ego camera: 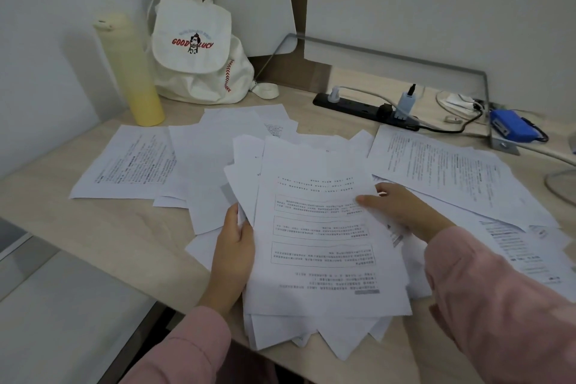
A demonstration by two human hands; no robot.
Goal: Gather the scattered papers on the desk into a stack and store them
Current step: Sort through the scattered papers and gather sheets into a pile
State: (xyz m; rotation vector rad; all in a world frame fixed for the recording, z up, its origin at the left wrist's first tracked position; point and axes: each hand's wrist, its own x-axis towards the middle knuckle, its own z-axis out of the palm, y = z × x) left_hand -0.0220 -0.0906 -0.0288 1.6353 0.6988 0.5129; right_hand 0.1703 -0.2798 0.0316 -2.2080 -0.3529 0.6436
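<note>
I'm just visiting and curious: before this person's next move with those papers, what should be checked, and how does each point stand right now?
1. Left hand grips the paper bundle at its left edge: ok.
2. Right hand pinches the bundle's right side: ok.
3. Bundle edges squared: not ok; corners fan out at the near end.
4. All sheets gathered: not ok; a printed sheet lies to the left, more sheets to the right.
5. Yellow bottle upright, clear of both hands: ok.
6. White backpack ready for storing: cannot tell; its flap is down.
</note>
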